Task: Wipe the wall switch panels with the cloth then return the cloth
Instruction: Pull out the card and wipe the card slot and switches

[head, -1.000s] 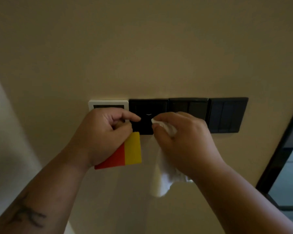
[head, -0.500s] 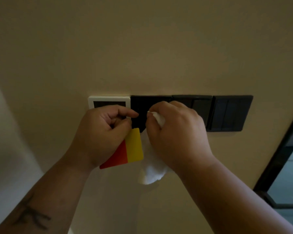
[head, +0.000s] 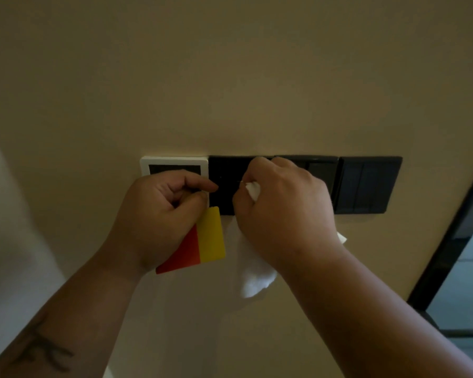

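White cloth (head: pixel 253 271) is sitting bunched in the right hand (head: pixel 281 214) — a small wad is poking out between thumb and fingers at the top, the rest is hanging loose below the wrist and draping against the beige wall (head: pixel 230 77). Right hand is closed around the cloth and pressing the wad onto the first black switch panel (head: pixel 224 184), the one just right of the white-framed panel (head: pixel 172 165). The knuckles are covering the right part of that black panel and the left edge of the second black panel (head: pixel 317 173).

Third black panel (head: pixel 369 184) is sitting uncovered at the far right of the row. All four plates are lining up edge to edge in one horizontal strip on the wall.

Left hand (head: pixel 159 214) is curled shut, pinching a red-and-yellow card (head: pixel 200 241) between thumb and forefinger — the card is hanging down, yellow half toward the cloth, red half toward the palm. The hand is overlapping the lower part of the white-framed panel; the index fingertip is reaching onto the left edge of the first black panel, close to the right thumb but not touching it. Whether the card is touching the wall can't be told.

Dark tattoo marks are showing on the left forearm (head: pixel 66 336) near the bottom left corner. A dark door frame (head: pixel 453 241) is running diagonally along the right edge, paler floor area beyond it.
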`<state>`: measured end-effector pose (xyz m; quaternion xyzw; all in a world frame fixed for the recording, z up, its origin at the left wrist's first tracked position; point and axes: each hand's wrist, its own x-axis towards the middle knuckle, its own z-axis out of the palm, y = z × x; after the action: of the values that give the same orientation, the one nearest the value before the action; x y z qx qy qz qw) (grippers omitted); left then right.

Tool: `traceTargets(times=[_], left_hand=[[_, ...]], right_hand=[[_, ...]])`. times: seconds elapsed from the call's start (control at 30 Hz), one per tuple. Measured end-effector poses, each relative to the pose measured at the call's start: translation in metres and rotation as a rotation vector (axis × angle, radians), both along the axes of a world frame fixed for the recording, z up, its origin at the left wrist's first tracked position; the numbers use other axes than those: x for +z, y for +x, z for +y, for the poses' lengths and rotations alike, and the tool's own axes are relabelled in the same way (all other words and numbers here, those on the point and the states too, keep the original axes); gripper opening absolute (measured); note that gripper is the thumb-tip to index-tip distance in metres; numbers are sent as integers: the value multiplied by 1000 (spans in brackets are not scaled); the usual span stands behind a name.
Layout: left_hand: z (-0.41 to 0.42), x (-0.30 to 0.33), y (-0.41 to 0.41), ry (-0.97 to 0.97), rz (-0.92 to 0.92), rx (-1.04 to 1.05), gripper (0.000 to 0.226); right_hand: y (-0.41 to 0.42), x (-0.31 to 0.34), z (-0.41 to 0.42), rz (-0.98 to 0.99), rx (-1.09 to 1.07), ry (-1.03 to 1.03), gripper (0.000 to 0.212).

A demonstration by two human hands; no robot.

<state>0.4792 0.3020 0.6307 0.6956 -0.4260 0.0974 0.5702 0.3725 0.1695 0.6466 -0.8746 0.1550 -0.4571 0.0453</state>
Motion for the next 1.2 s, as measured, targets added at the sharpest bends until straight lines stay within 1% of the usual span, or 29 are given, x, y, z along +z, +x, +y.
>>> traceTargets(times=[0.1, 0.17, 0.2, 0.27, 0.33, 0.4, 0.47, 0.57, 0.63, 0.8, 0.87, 0.97, 1.07, 1.13, 1.2], left_hand=[[1, 0, -1, 0, 13, 1, 19], [0, -2, -1, 11, 9, 7, 19], [-1, -3, -1, 11, 7, 3, 19], [-3, -3, 0, 5, 12, -9, 19], [-5, -2, -1, 11, 0, -8, 19], [-4, -1, -1, 14, -19, 1, 19], [-2, -1, -1, 18, -27, 10, 19], [0, -3, -2, 28, -32, 22, 21], [0, -4, -3, 29, -28, 23, 22], [-1, -2, -3, -4, -32, 26, 20], [0, -2, -4, -16, -13, 18, 19], [-1, -5, -5, -16, 14, 13, 18], [0, -3, -4, -24, 26, 17, 17], [1, -2, -4, -23, 15, 25, 17], [3, -3, -3, -17, 5, 35, 18]], right_hand=[[4, -6, 5, -110, 31, 127, 7], [6, -10, 7, -133, 66, 251, 5], [5, -10, 8, -128, 73, 268, 5], [4, -6, 7, -85, 55, 179, 7], [-1, 1, 4, 10, 15, 64, 8], [-5, 7, -1, 70, 3, 14, 7], [-4, 7, -2, 50, -4, 14, 7], [3, -1, 6, -45, 31, 83, 10], [5, -4, 7, -63, 48, 106, 10], [-4, 2, -3, -13, -25, -20, 9], [-12, 3, -8, -20, -39, 2, 7], [-24, -3, -15, -44, 40, 177, 10], [-31, -10, -18, -12, 83, 304, 14], [-30, -9, -17, -23, 104, 309, 15], [-25, -5, -12, -37, 111, 239, 15]])
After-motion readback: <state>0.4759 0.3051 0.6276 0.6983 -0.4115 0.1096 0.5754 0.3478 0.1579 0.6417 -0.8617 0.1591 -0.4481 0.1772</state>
